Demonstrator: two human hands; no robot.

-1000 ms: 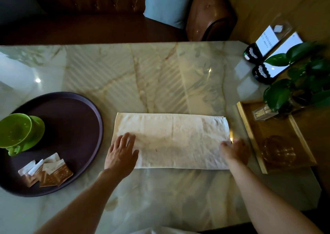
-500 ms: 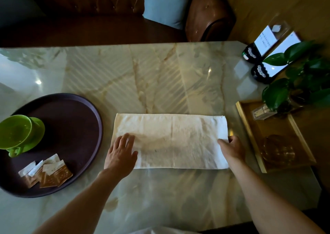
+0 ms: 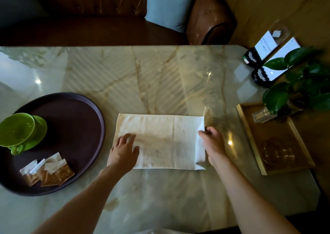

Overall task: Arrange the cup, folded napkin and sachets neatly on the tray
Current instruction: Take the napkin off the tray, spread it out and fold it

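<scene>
A white napkin lies as a long rectangle on the marble table, just in front of me. My left hand presses flat on its left end, fingers spread. My right hand pinches the napkin's right edge, which is lifted and curling inward. On the left sits a round dark tray. A green cup on a green saucer stands at the tray's left side. Several brown-and-white sachets lie fanned near the tray's front edge.
A wooden tray at the right holds a glass dish and a toothpick holder, with a leafy plant and two card stands behind it. A leather sofa with a blue cushion runs along the table's far edge.
My right hand has closed on the napkin's right edge and raised it, shifting it leftward so the napkin looks shorter. My left hand stays pressed on the left end.
</scene>
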